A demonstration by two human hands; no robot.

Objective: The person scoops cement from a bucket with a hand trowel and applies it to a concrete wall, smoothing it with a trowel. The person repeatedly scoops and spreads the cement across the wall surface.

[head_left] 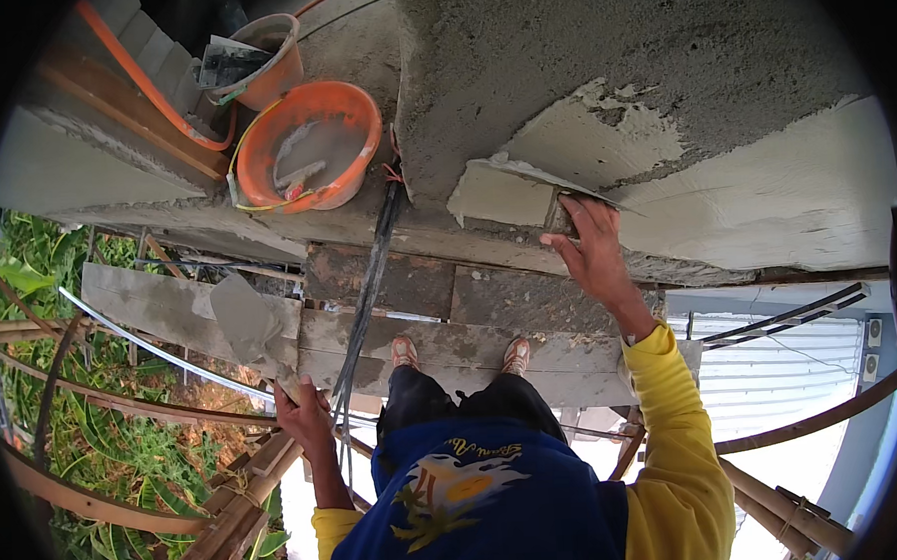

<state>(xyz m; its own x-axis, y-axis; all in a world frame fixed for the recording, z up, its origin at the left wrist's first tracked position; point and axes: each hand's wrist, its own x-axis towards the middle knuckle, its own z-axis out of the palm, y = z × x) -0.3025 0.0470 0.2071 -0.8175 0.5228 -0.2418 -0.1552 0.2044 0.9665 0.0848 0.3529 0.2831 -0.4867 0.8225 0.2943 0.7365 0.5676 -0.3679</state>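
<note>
My right hand grips the handle of a flat steel trowel pressed against the grey plastered wall, where a smoother patch of wet plaster spreads to the right. Down at my left side, my left hand holds a plaster hawk board smeared with grey mortar. I stand on wooden scaffold planks, feet together, in a blue vest over yellow sleeves.
An orange tub with grey water and a tool sits on the ledge, a smaller orange bucket behind it. An orange hose and black cables cross the planks. Bamboo poles frame the scaffold over grass far below.
</note>
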